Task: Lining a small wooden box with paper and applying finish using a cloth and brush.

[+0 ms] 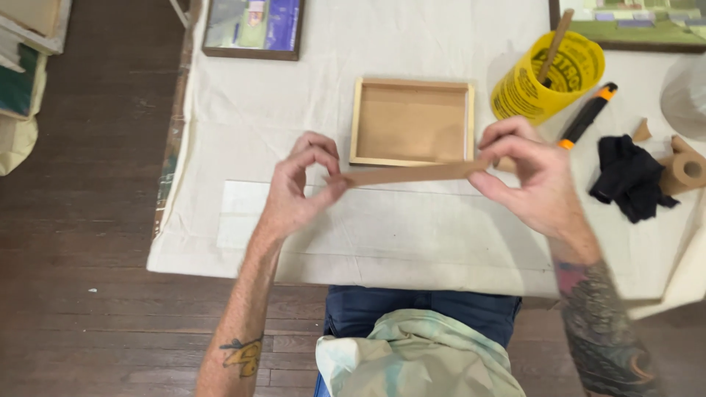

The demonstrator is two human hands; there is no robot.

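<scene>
- Both hands were up over the cloth-covered table [243,110], stretching a strip of brown paper tape [412,174] flat between them.
- Left hand [298,187] had thumb and fingers pinched shut on the strip's left end; right hand [529,176] was clamped on the right end the same way.
- Just beyond the strip sat a shallow wooden frame [411,121], back side up.
- Far right: a yellow cup [540,81] with a stick in it, an orange-and-black utility knife [588,114], a black rag [629,176] and a tape roll [685,170].
</scene>
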